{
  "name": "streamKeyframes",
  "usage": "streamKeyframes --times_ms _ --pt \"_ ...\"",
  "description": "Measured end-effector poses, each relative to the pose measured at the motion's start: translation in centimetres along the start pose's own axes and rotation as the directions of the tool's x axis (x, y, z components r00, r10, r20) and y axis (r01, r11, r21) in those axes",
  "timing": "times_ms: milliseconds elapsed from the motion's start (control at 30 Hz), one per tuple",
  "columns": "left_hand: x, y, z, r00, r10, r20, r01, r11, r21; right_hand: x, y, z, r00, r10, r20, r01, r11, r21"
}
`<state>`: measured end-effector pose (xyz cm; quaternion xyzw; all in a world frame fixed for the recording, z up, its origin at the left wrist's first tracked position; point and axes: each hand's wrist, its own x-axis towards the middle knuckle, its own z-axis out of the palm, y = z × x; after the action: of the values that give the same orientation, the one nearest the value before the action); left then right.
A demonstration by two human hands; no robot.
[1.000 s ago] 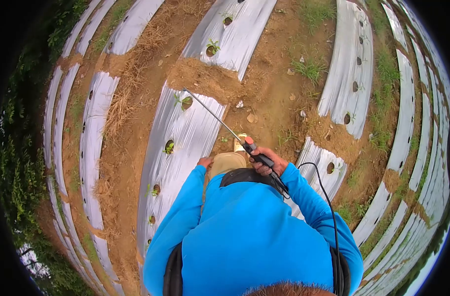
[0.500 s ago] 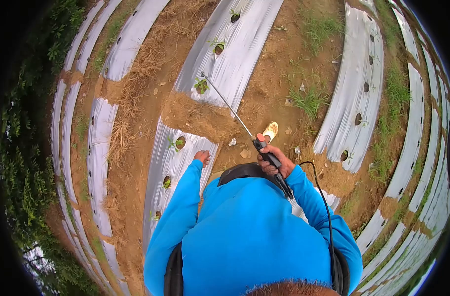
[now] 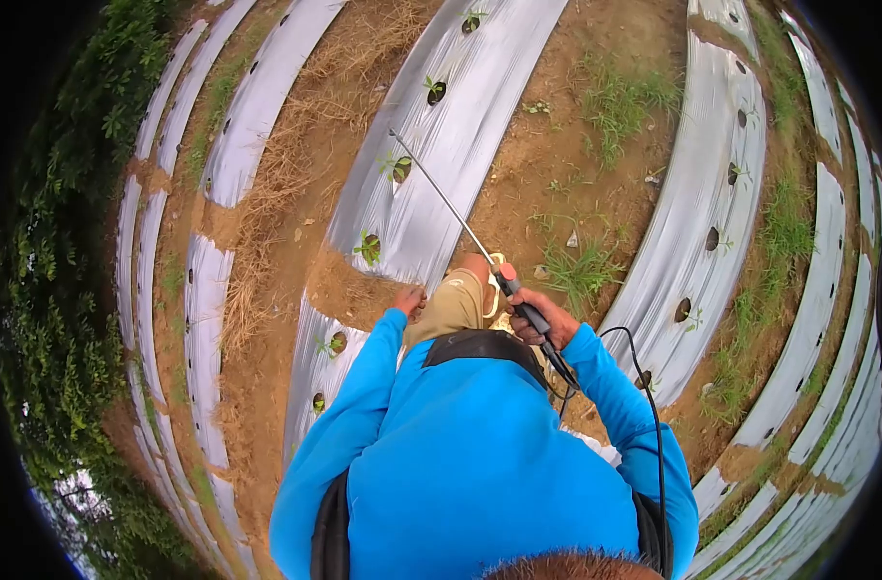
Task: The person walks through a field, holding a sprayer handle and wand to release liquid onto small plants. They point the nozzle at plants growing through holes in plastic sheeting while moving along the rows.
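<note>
My right hand (image 3: 545,318) is wrapped round the black handle of a spray wand (image 3: 451,207) with a red-orange button. The thin metal tube points up and left, its tip over the silver plastic sheet (image 3: 460,126), above a hole with a green seedling (image 3: 400,168). A black hose (image 3: 644,377) curves from the handle past my right sleeve. My left hand (image 3: 411,303) hangs beside my left thigh with its fingers curled; whether anything is in them is too small to tell.
Another seedling (image 3: 368,247) stands near the end of the sheet. Bare soil separates it from a nearer sheet (image 3: 310,333). A grass tuft (image 3: 578,274) grows in the path to the right, beside another long sheet (image 3: 697,193). Dark trees (image 3: 59,290) line the left.
The view has moved forward along the rows, and the wand tip is now over the farther sheet. One leg has come forward. My right hand still holds the wand.
</note>
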<state>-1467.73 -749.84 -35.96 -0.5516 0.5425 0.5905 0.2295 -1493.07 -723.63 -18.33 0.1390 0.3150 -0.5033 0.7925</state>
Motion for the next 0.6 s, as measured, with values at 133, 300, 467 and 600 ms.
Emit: streamKeyframes --times_ms 133,300,467,600 --pt "5.6 7.3 2.2 0.998 0.052 0.025 -0.051 0.997 -0.051 -1.4 -9.6 -2.9 0.991 0.065 0.116 -0.068 0.998 0.017" --pt "12.5 15.4 5.1 0.994 -0.08 0.079 0.073 0.994 0.082 -2.2 -19.2 -4.9 0.999 0.032 -0.007 -0.032 0.999 0.001" --pt "17.1 27.0 8.1 0.995 -0.016 0.099 0.006 0.995 0.101 -5.9 -29.3 -3.7 0.992 0.006 -0.126 -0.001 0.999 0.043" --pt "15.9 41.8 9.6 0.984 0.12 0.131 -0.118 0.993 -0.024 -8.3 -37.6 -6.4 0.994 -0.012 -0.106 0.015 0.999 0.03"
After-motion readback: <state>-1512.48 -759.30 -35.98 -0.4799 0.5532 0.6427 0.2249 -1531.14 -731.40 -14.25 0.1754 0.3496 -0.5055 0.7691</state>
